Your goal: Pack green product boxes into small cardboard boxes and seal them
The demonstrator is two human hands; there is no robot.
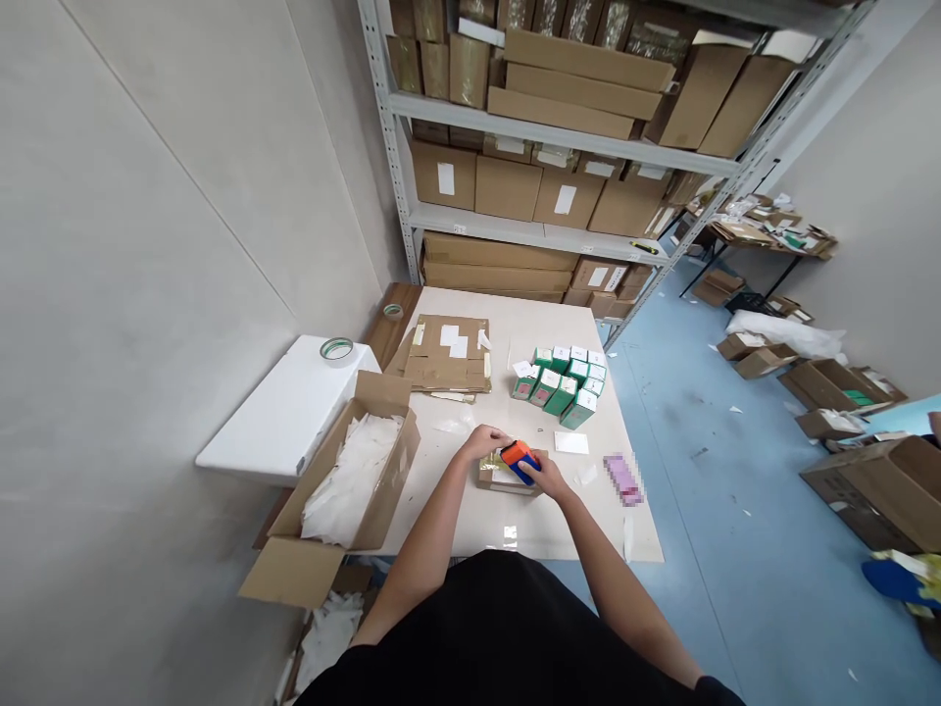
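Observation:
In my right hand (545, 475) is an orange and blue tape dispenser (519, 459), gripped by its blue part and tilted over a small cardboard box (494, 480). My left hand (483, 443) is at the dispenser's dark front edge, above the box's left side. Its fingers are pressed together, and what lies between them is too small to make out. Shiny tape shows on the box top, partly covered by the dispenser. A white card (571, 442) lies just right of the box, and several green and white small boxes (561, 394) stand behind it.
An open carton (401, 480) of white packing paper stands on the left, beside a white surface with a tape roll (336, 348). Flattened cardboard (445, 368) lies at the table's back left. A blurred pink item (623, 479) is near the right edge. Loaded shelves (529, 230) rise behind.

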